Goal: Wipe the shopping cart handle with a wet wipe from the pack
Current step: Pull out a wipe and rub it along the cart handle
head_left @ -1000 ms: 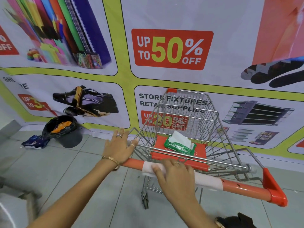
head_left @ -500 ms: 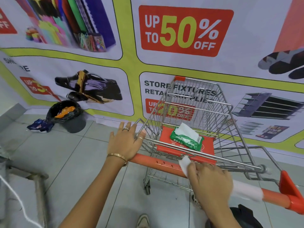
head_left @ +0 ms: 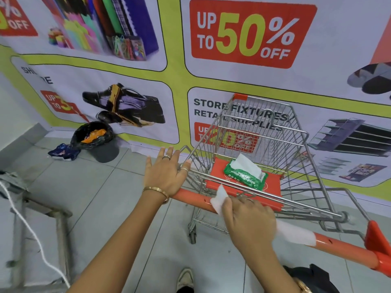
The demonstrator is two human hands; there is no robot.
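Note:
A wire shopping cart (head_left: 260,132) stands before me with an orange handle (head_left: 342,248) running from lower right to upper left. My right hand (head_left: 249,223) presses a white wet wipe (head_left: 296,233) flat over the middle of the handle; the wipe sticks out on both sides of the hand. My left hand (head_left: 167,174) rests palm down on the handle's left end, fingers spread, holding nothing. A green wipe pack (head_left: 243,176) lies on the cart's red child seat (head_left: 273,187), with a white wipe poking out of it.
A black-lined bin (head_left: 95,140) and a blue packet (head_left: 63,153) sit on the tiled floor at the left by the banner wall. A metal frame (head_left: 59,229) with a white cord stands at the lower left. My shoe (head_left: 184,278) shows below the handle.
My right hand with the wipe has slid along the handle toward the right, then held near its middle. The view has tilted and come closer. My left hand stays on the handle's left end.

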